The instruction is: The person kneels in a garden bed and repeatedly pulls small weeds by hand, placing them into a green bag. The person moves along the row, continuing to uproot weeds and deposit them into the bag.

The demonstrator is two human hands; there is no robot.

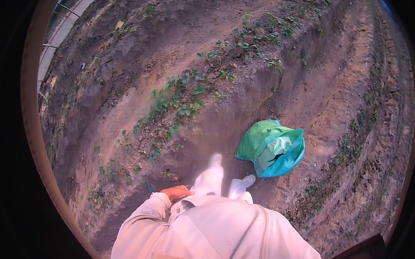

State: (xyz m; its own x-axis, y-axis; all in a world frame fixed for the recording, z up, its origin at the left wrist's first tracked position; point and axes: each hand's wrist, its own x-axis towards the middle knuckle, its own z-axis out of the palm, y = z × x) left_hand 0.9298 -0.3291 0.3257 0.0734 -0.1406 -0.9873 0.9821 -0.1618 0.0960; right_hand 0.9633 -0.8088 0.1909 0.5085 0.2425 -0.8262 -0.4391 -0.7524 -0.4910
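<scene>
My left hand is beside my left thigh, near the hem of my pale jacket. The fingers point inward and are partly hidden, so whether they grip anything is unclear. My right hand is out of view. In front of my feet, to the right, a green and blue plastic sack slumps on the soil with its mouth gaping towards me. Paler crumpled material shows inside it. The toe of a light shoe is close to the sack's lower edge.
A raised soil bed with low leafy plants runs diagonally from lower left to upper right. A furrow lies right of it, and another earth ridge stands beyond. At the upper left, a pale strip with thin poles borders the ground.
</scene>
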